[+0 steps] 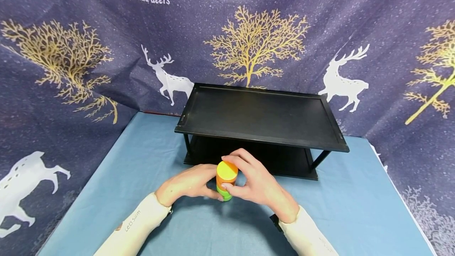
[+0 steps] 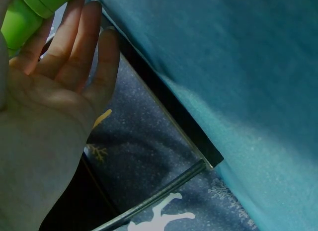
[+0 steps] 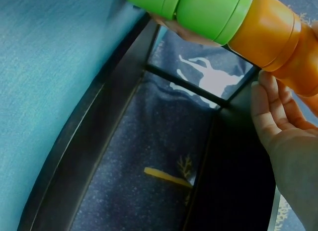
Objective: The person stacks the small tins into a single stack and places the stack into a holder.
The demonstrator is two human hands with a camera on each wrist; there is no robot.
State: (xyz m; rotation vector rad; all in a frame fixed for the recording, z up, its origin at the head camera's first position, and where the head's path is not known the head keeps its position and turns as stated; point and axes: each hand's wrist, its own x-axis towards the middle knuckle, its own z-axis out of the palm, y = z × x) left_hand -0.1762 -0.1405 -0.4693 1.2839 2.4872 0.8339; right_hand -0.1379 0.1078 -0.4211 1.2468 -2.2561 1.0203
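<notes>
A stack of two small round containers stands in front of the black shelf, an orange container (image 1: 227,172) with a yellow-orange top above a green container (image 1: 225,196). My left hand (image 1: 192,181) holds the green one, thumb at the near side and fingers round the far side. From the right, my right hand (image 1: 256,181) grips the orange one between thumb and fingers. In the right wrist view the green container (image 3: 211,12) meets the orange container (image 3: 268,32) end to end. Only part of the green container (image 2: 22,25) shows in the left wrist view.
Just beyond the hands is a black two-level shelf (image 1: 259,115) with thin posts and a lower board (image 1: 284,165). Blue cloth (image 1: 124,161) covers the table. A dark blue curtain (image 1: 199,19) with deer and trees hangs behind and at the sides.
</notes>
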